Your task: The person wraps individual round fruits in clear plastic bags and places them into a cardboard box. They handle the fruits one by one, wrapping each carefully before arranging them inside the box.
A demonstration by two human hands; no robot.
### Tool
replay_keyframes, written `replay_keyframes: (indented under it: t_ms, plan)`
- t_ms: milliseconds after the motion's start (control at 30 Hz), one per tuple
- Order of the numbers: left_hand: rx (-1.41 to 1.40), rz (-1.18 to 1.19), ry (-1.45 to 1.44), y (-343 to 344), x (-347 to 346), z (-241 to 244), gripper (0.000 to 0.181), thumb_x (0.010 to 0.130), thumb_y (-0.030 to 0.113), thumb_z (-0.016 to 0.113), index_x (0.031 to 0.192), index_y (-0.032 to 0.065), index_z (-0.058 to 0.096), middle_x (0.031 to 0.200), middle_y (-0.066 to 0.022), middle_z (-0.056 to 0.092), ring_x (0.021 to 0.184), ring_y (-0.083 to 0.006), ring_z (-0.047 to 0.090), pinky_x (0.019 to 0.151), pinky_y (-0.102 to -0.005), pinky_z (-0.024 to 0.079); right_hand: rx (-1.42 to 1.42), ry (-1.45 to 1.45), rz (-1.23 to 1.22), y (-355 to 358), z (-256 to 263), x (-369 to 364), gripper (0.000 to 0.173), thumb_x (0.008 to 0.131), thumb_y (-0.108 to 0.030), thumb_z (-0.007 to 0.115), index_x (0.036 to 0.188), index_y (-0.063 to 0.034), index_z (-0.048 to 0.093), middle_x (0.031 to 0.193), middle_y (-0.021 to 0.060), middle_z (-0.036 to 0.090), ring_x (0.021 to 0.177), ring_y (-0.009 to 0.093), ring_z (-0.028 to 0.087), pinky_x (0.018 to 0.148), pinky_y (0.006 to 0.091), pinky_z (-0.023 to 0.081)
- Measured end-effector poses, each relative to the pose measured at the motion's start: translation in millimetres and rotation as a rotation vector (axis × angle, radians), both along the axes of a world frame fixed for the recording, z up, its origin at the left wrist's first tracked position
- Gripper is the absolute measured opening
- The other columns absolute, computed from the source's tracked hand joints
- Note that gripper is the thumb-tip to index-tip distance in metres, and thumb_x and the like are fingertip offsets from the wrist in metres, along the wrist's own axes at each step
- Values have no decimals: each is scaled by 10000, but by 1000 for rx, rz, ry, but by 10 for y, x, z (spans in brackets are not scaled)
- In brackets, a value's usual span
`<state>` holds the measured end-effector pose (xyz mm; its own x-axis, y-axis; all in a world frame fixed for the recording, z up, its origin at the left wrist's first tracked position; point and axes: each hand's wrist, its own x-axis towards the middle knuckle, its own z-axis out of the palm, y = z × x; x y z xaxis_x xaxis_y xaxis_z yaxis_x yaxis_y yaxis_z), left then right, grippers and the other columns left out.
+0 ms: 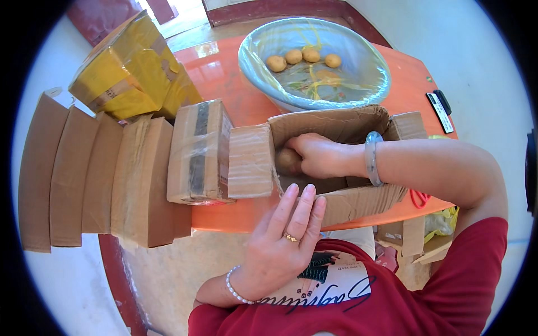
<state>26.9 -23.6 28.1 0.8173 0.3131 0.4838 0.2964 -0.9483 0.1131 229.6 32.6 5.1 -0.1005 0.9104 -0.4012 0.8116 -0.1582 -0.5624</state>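
Observation:
My right hand (pixel 313 156) reaches down inside an open cardboard box (pixel 361 201), its fingers closed around a potato (pixel 288 161) near the box's left wall. A pale bangle circles that wrist. My left hand (pixel 283 239), wearing a ring and a beaded bracelet, rests with extended fingers at the near edge of the box and holds nothing. Beyond the box stands a large basin (pixel 290 98) lined with clear plastic. Several potatoes (pixel 294 56) lie in a row along its far inner side. How much else the box holds is partly hidden by my right arm.
Several closed cardboard boxes (pixel 130 180) stand in a row to the left, beside a taped carton (pixel 197 155) and a larger yellow-taped box (pixel 126 75). The orange table (pixel 235 216) has a small black-and-white device (pixel 440 112) at its right edge. Below is another open box (pixel 414 235).

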Motion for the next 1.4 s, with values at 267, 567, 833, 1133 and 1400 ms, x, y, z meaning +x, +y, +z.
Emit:
replay_keyframes:
  t_ms: [267,567,833,1133,1400]
  plan:
    - [-32,-13,-14,13,-16,17,597,615,154,776,1167,3,609,1267,-154,534,1156,-333,530,885,-373,513,64,-163,187,-55,200,6,305,806,-204,652,979,36,577,887,259,643,897,401,621,774,453,488]
    - [-71,-4,-61,14,10,38,591,588,145,785,1136,-6,623,1241,-163,550,1138,-336,543,902,-375,505,456,-330,422,-106,170,167,231,813,-136,617,888,34,480,719,226,625,704,402,634,593,456,503]
    - [-150,5,-69,14,67,133,633,603,160,798,1179,0,590,1204,-157,570,1097,-354,559,891,-405,502,352,-229,390,-72,272,180,173,814,-104,568,931,23,560,771,207,648,774,382,646,661,459,510]
    - [-70,76,-148,63,210,97,500,639,122,782,1096,29,603,1084,-131,616,962,-314,601,790,-373,515,481,-268,410,-363,673,420,204,811,-135,649,970,-19,593,773,194,629,772,370,619,683,448,484]
    - [24,190,-162,237,264,81,408,641,62,751,1039,62,661,876,-79,613,789,-255,600,657,-341,506,632,-253,174,-814,979,938,152,837,-139,612,942,-33,645,794,167,656,768,336,628,713,433,486]
